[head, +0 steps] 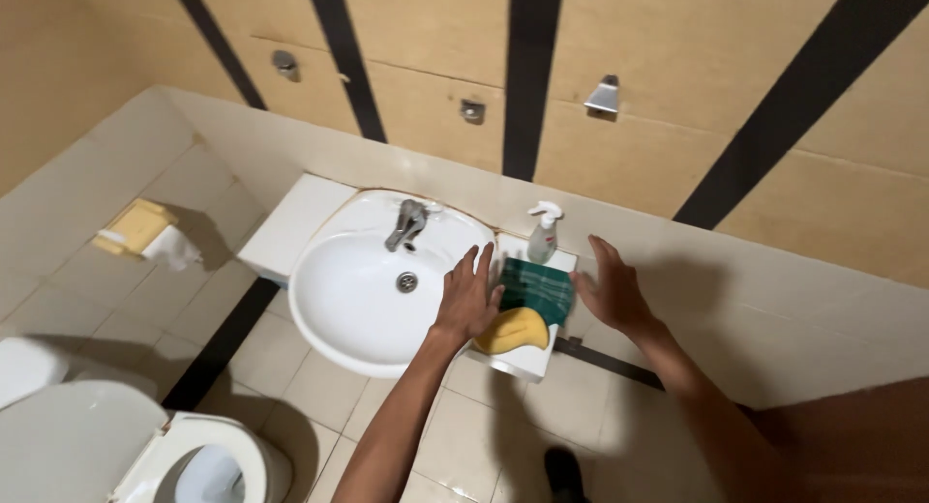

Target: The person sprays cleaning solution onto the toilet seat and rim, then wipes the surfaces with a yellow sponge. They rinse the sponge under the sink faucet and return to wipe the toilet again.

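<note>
A folded dark green cloth (538, 286) lies on the white counter (530, 364) at the right of the basin, and a yellow sponge (513, 331) rests just below it, touching its near edge. Both sit between the two hands, directly beside the fingers of each.

The left hand (466, 298) hovers palm down over the right rim of the white washbasin (353, 295), its fingers (468, 267) straight and slightly spread, closed on nothing; the tips point toward the wall and the little-finger side comes right up to the cloth's left edge. The right hand (612, 292) is held over the counter's right end, fingers (604, 253) likewise spread and empty, its thumb side near the cloth's right edge. Whether either palm actually presses on a surface cannot be told. The flat, open pose on both sides of the cloth and sponge reads, as a judgement, as hands poised around them rather than gripping.

Just beyond the fingertips stands a small white spray bottle (543, 234) with a pale label, upright at the counter's back edge, within easy reach of either hand. Left of the left fingers, a chrome tap (405, 223) stands over the basin's drain (407, 281).

Farther left, a yellow soap-like block (136, 227) and a white crumpled paper lie on the tiled ledge. Below, near the left forearm, a white toilet (198, 459) shows with its seat up. On the beige wall past the fingertips sit metal fittings (604, 97) between black stripes.
</note>
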